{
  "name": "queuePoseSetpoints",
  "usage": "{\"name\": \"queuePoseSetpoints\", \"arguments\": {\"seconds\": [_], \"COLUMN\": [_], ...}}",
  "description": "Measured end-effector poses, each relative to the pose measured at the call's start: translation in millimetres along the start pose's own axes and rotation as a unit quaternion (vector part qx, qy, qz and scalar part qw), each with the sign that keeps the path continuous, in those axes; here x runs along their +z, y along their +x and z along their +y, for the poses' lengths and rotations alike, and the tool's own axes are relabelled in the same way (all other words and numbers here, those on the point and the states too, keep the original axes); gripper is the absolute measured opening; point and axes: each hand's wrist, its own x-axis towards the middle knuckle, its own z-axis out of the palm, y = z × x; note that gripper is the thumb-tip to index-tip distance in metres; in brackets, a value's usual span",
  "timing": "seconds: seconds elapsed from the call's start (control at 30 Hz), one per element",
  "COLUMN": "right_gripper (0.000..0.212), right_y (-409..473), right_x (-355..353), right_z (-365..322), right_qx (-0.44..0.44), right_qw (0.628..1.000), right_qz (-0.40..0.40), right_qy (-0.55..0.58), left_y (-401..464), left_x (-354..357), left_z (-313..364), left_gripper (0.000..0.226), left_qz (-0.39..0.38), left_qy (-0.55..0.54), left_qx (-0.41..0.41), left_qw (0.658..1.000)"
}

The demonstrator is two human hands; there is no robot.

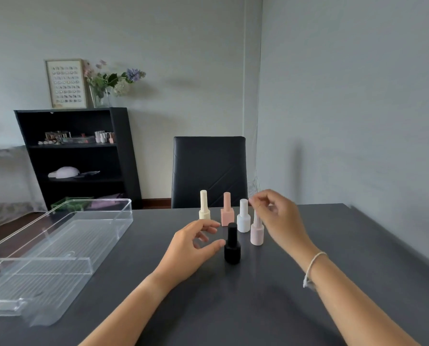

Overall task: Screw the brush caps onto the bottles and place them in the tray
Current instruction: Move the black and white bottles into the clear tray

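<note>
Several capped nail polish bottles stand together mid-table: a cream one [204,208], a peach one [227,211], a white one [243,217], a pale pink one [257,232] and, nearest me, a black one [232,244]. My left hand [193,248] hovers just left of the black bottle, fingers spread and relaxed, thumb tip close to its side. My right hand [278,218] is raised over the pale pink bottle, fingers loosely curled and holding nothing, and it partly hides that bottle's cap. A clear plastic tray [123,221] lies on the table's left side with no bottles in it.
A black chair [208,168] stands behind the table's far edge. A black shelf unit [76,156] with small items stands against the back wall at left. A grey wall runs along the table's right side.
</note>
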Motion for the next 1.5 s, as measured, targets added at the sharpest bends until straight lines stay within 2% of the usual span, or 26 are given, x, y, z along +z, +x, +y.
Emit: {"name": "queuePoseSetpoints", "arguments": {"seconds": [0.07,0.23,0.33,0.47,0.6,0.83,1.17,1.33,1.5], "right_gripper": [0.013,0.009,0.007,0.015,0.01,0.005,0.004,0.004,0.009], "right_y": [17,54,67,80,88,88,94,97,95], "right_x": [-8,-12,-7,1,6,14,21,48,95], "right_z": [-2,3,5,1,-2,-6,-39,-72,-105], "right_qx": [0.006,0.047,0.073,0.103,0.124,0.09,0.017,-0.035,-0.088], "right_qw": [1.0,0.981,0.962,0.932,0.903,0.881,0.881,0.882,0.894], "right_qz": [-0.011,-0.14,-0.203,-0.273,-0.32,-0.33,-0.303,-0.313,-0.329], "right_qy": [-0.025,-0.129,-0.167,-0.216,-0.26,-0.326,-0.363,-0.351,-0.29], "left_y": [4,14,17,20,20,21,37,46,48], "left_x": [6,15,16,14,11,-12,-106,-165,-216], "left_z": [9,21,21,21,22,18,28,21,-1], "left_gripper": [0.029,0.034,0.031,0.023,0.022,0.019,0.016,0.013,0.02], "left_qz": [-0.001,-0.02,-0.022,-0.027,-0.035,-0.029,0.075,0.116,0.136], "left_qy": [-0.006,0.013,0.014,0.008,0.01,0.032,0.064,0.116,0.159], "left_qx": [0.017,0.036,0.03,0.019,0.02,0.018,0.014,0.001,-0.023], "left_qw": [1.0,0.999,0.999,0.999,0.999,0.999,0.995,0.986,0.978]}}
